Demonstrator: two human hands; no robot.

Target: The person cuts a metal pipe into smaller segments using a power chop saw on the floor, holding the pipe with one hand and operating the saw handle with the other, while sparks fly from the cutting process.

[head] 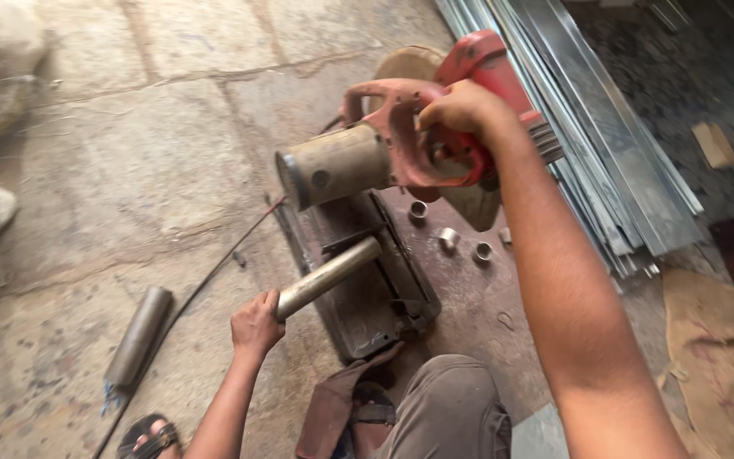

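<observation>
My right hand (462, 110) grips the red handle of a chop saw (401, 140), whose grey motor housing (337, 166) points left and whose blade guard is raised. My left hand (256, 325) is closed on the near end of a steel pipe (333, 274) that lies across the saw's dark base (375, 289). Three short cut pipe rings (449, 239) lie on the floor just right of the base.
A second length of pipe (139, 336) lies on the stone floor at the left, beside a black power cord (214, 276). A stack of long metal channels (605, 144) runs along the right. My knee (448, 408) and sandalled feet are at the bottom. Sacks sit at the far left.
</observation>
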